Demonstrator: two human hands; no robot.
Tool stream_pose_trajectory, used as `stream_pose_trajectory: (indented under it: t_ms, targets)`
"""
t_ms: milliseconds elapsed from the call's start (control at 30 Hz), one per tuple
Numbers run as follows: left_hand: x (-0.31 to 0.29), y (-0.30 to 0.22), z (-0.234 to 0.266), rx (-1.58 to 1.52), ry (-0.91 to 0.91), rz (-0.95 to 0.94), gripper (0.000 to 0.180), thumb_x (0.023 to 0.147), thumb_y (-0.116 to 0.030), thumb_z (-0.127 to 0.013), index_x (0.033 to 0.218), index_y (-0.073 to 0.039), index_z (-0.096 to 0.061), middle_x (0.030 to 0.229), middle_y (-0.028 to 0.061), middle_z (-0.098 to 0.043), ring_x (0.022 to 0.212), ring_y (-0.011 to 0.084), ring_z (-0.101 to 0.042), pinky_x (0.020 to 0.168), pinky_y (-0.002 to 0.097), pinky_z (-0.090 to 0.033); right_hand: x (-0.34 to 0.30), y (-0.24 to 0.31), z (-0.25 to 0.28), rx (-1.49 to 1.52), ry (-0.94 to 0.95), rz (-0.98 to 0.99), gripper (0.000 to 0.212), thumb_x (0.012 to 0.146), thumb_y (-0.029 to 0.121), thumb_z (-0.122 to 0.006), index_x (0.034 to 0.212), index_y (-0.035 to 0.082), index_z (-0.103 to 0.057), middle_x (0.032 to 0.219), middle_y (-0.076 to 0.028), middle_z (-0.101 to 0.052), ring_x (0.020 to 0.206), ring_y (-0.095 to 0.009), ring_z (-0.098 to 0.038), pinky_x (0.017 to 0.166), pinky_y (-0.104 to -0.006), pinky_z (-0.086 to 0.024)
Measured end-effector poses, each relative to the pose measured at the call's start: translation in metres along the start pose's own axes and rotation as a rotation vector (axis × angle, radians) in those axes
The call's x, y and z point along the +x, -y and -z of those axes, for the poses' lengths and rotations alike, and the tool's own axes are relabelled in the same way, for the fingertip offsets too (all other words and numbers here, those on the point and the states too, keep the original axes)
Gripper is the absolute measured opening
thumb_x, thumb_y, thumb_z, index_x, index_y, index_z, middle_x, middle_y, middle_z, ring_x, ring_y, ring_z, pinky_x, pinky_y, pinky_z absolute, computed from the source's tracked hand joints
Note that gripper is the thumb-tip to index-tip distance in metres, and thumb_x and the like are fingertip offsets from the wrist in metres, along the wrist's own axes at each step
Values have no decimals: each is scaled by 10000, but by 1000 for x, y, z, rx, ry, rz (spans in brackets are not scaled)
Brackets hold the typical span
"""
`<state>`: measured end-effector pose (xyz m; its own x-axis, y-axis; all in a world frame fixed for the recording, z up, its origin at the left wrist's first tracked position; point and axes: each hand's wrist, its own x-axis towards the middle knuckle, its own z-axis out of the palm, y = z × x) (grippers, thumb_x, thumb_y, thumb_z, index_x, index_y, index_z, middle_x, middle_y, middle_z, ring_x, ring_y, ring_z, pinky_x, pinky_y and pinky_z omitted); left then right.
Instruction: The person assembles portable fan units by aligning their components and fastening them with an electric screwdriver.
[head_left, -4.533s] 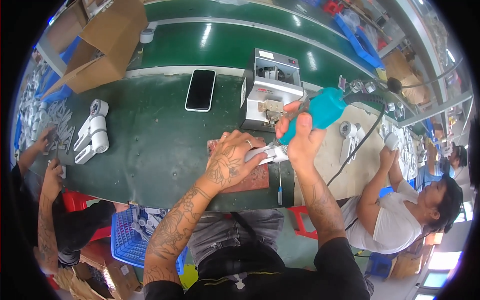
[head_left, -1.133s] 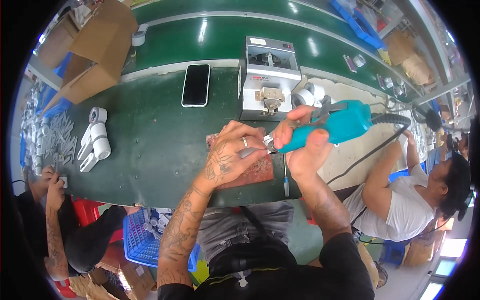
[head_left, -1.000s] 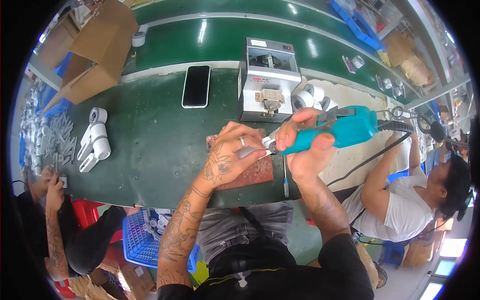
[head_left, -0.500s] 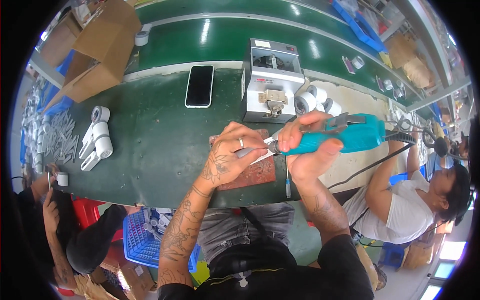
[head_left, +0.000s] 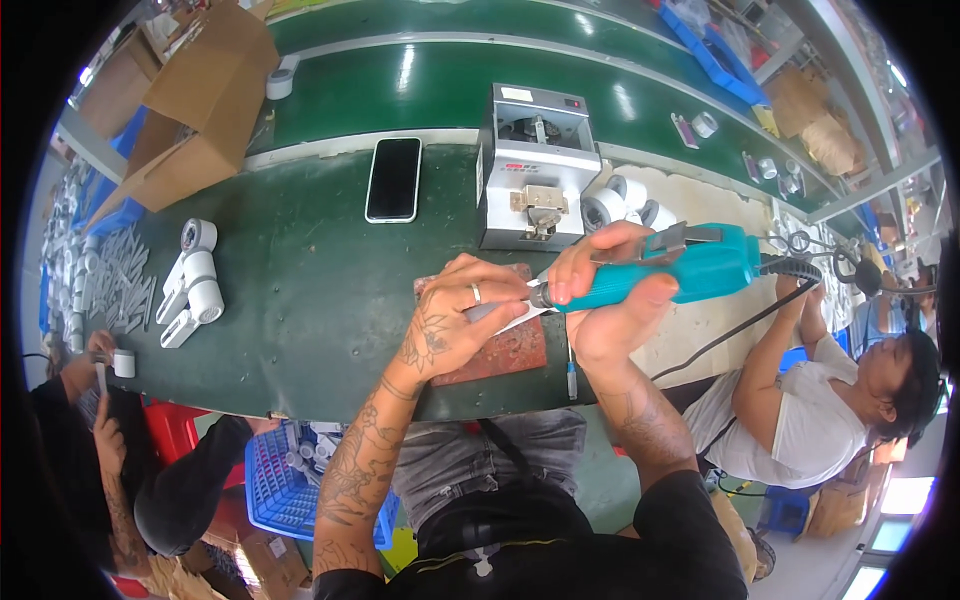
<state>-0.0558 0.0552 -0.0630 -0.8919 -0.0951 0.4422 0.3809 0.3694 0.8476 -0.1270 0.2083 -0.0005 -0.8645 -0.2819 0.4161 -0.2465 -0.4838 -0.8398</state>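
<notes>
My right hand (head_left: 612,300) is wrapped round a teal electric screwdriver (head_left: 690,268), which lies almost level with its nose pointing left. My left hand (head_left: 462,318) is closed on a slim white plastic part (head_left: 520,318), mostly hidden by the fingers. The driver's nose meets this part between my two hands; the bit's exact contact is hidden. Both hands are above a worn reddish pad (head_left: 500,362) on the green bench. A small screwdriver with a blue handle (head_left: 571,380) lies at the pad's right, below my right hand.
Behind my hands stands a silver screw feeder (head_left: 540,175), with white round heads (head_left: 625,195) beside it and a phone (head_left: 394,180) to its left. White jointed assemblies (head_left: 195,280) lie farther left. A black cable (head_left: 740,325) trails right. Co-workers sit on both sides; a blue basket (head_left: 275,475) is below.
The whole view has shifted slightly, so the bench things appear a little left and lower. My grip on the electric screwdriver and the white part looks the same.
</notes>
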Motion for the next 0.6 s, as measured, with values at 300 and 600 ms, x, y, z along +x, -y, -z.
stream_pose_trajectory:
  t_ms: [300, 600]
  targets:
    - [4, -10, -7, 335, 72, 64, 333, 851, -200, -786, 1158, -86, -730, 1157, 80, -712, 1069, 292, -629, 964, 409, -483, 5, 4, 30, -256, 23, -34, 798, 924, 732, -579, 1113, -43, -540, 673, -70, -540, 567, -197, -560, 556, -334, -471]
    - [5, -11, -9, 332, 115, 122, 293, 866, -215, -769, 1140, -114, -739, 1188, 69, -717, 1069, 288, -629, 988, 436, -447, 5, -6, 33, -260, 56, -79, 772, 939, 701, -593, 1132, -44, -545, 685, -82, -558, 610, -210, -591, 593, -347, -488]
